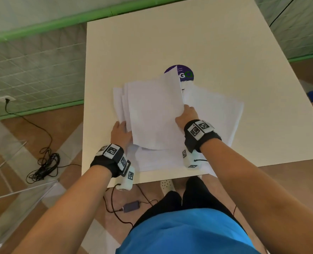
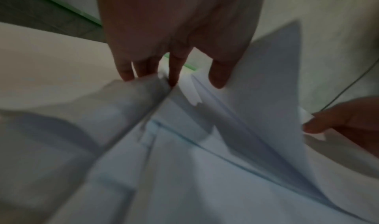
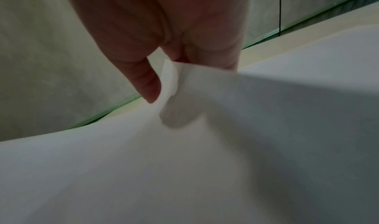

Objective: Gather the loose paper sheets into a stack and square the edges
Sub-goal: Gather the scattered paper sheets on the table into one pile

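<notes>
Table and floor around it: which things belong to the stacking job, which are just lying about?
Job: loose paper sheets; lifted sheet, pinched by right hand; left hand at the sheets' left edge.

Lying about: purple round sticker, coiled black cable, phone on the floor.

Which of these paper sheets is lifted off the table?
The large top sheet, pinched by the right hand; its far corner stands up, while the others lie flat.
</notes>
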